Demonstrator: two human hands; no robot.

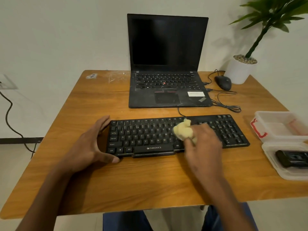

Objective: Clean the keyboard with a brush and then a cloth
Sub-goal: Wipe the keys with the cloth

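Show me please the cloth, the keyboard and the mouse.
cloth [183, 130], head view, middle of the yellow bundle.
keyboard [146, 135], head view, letter keys.
mouse [223, 82], head view, top of its black shell.

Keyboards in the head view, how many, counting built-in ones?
2. The black keyboard lies at the table's near middle under the cloth. The other is built into the open laptop behind it. None seem hidden.

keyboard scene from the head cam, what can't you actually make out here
Head view only:
- right hand: motion-blurred; fingers unclear.
- keyboard keys under the hand and yellow cloth: covered.
- dark object in the lower clear container: cut off by the right edge; unidentifiable.
- number pad legends: blurred, too small.
- white label on the laptop: unreadable.
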